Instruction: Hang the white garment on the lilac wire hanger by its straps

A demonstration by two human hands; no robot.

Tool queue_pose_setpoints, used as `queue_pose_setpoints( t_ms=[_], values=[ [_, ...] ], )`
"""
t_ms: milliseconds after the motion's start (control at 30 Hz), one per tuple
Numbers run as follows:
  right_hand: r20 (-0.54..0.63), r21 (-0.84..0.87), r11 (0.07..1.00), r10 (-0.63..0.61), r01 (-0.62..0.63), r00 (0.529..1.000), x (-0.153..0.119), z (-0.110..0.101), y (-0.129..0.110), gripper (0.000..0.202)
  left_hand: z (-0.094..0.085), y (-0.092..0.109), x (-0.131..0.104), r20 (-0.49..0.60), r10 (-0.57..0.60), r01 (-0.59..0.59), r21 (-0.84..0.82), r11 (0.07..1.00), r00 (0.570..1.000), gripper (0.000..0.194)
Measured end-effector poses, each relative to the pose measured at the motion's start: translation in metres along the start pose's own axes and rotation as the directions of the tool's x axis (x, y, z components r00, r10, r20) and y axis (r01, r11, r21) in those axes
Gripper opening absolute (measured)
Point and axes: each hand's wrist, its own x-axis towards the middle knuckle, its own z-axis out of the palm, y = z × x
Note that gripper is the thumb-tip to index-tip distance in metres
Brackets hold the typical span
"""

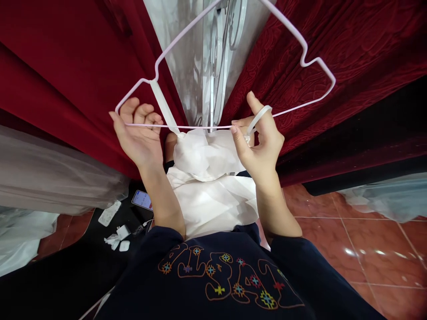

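Pale pink hanger (200,127) between both hands, above white garment (213,200) on the person's lap.
One strap (163,104) sits at the hanger's left notch; left hand (142,138) palm up, fingers loosely curled, unclosed, at that end. Right hand (262,138) pinches the lower bar, second strap (258,119) looped over its index finger.

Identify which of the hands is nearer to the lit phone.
Left. In the picture, the left hand is above the phone, on the same side; the right hand is farther away, across the white garment.
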Motion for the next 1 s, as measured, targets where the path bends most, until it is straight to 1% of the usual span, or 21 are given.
queue_pose_setpoints(
  t_ms=[33, 133, 200, 267, 333, 367, 433, 467, 500, 533, 600, 633, 700, 767, 833, 933, 1000],
  values=[
    [-0.001, -0.002, 1.0, 0.0, 0.0, 1.0, 0.001, 0.001, -0.002, 0.059, 0.002, -0.003, -0.008, -0.007, -0.004, 0.003, -0.046, 0.999, 1.0, 0.041],
    [0.009, 0.039, 0.999, 0.03, -0.03, 1.0, 0.002, -0.001, -0.007, 0.061, 0.008, -0.003, -0.022, 0.007, 0.069, -0.068, -0.107, 0.992, 0.998, 0.054],
    [0.003, 0.117, 0.993, 0.031, -0.031, 1.0, 0.003, -0.004, -0.009, 0.059, 0.01, 0.001, -0.024, 0.034, 0.061, -0.057, -0.109, 0.992, 0.998, 0.057],
    [-0.044, 0.213, 0.977, 0.001, 0.009, 0.999, 0.006, -0.011, -0.005, 0.051, 0.01, 0.005, -0.022, 0.056, 0.029, -0.024, -0.088, 0.996, 0.998, 0.058],
    [-0.179, 0.265, 0.961, -0.03, 0.077, 0.983, 0.013, -0.023, 0.008, 0.047, 0.009, 0.007, -0.019, 0.067, 0.008, -0.004, -0.059, 0.998, 0.998, 0.058],
    [-0.27, 0.264, 0.957, -0.043, 0.117, 0.962, 0.017, -0.031, 0.018, 0.047, 0.008, 0.008, -0.017, 0.07, 0.01, -0.006, -0.053, 0.999, 0.997, 0.058],
    [-0.443, 0.223, 0.958, -0.066, 0.181, 0.894, 0.027, -0.052, 0.044, 0.048, 0.006, 0.009, -0.013, 0.074, 0.028, -0.024, -0.063, 0.998, 0.997, 0.058],
    [-0.474, 0.201, 0.959, -0.082, 0.199, 0.877, 0.031, -0.064, 0.059, 0.048, 0.006, 0.009, -0.011, 0.076, 0.037, -0.032, -0.074, 0.997, 0.996, 0.058],
    [-0.478, 0.191, 0.964, -0.074, 0.186, 0.875, 0.036, -0.077, 0.074, 0.049, 0.005, 0.01, -0.009, 0.078, 0.041, -0.034, -0.085, 0.996, 0.996, 0.058],
    [-0.452, 0.188, 0.968, -0.064, 0.165, 0.89, 0.04, -0.089, 0.088, 0.05, 0.004, 0.01, -0.006, 0.077, 0.039, -0.031, -0.093, 0.995, 0.996, 0.059],
    [-0.41, 0.236, 0.968, 0.023, 0.082, 0.912, 0.047, -0.107, 0.11, 0.043, 0.003, 0.011, -0.002, 0.064, 0.014, -0.007, -0.1, 0.995, 0.998, 0.059],
    [-0.372, 0.261, 0.964, 0.057, 0.045, 0.927, 0.051, -0.112, 0.116, 0.039, 0.003, 0.011, 0.0, 0.057, -0.006, 0.012, -0.101, 0.995, 0.998, 0.058],
    [-0.293, 0.303, 0.953, 0.088, 0.005, 0.952, 0.058, -0.115, 0.119, 0.034, 0.002, 0.011, 0.002, 0.043, -0.055, 0.059, -0.106, 0.993, 0.998, 0.057],
    [-0.223, 0.328, 0.945, 0.072, 0.006, 0.972, 0.067, -0.11, 0.109, 0.033, 0.002, 0.009, 0.003, 0.032, -0.095, 0.099, -0.12, 0.988, 0.995, 0.055],
    [-0.161, 0.321, 0.947, 0.069, -0.014, 0.985, 0.074, -0.103, 0.092, 0.03, 0.0, 0.007, 0.004, 0.02, -0.119, 0.12, -0.131, 0.984, 0.993, 0.054],
    [-0.081, 0.267, 0.962, 0.078, -0.054, 0.994, 0.083, -0.098, 0.063, 0.025, -0.002, 0.005, 0.007, 0.01, -0.127, 0.127, -0.129, 0.983, 0.992, 0.053],
    [-0.046, 0.267, 0.963, 0.046, -0.032, 0.998, 0.087, -0.099, 0.049, 0.02, -0.003, 0.005, 0.009, 0.014, -0.128, 0.128, -0.126, 0.984, 0.992, 0.054]
  ],
)
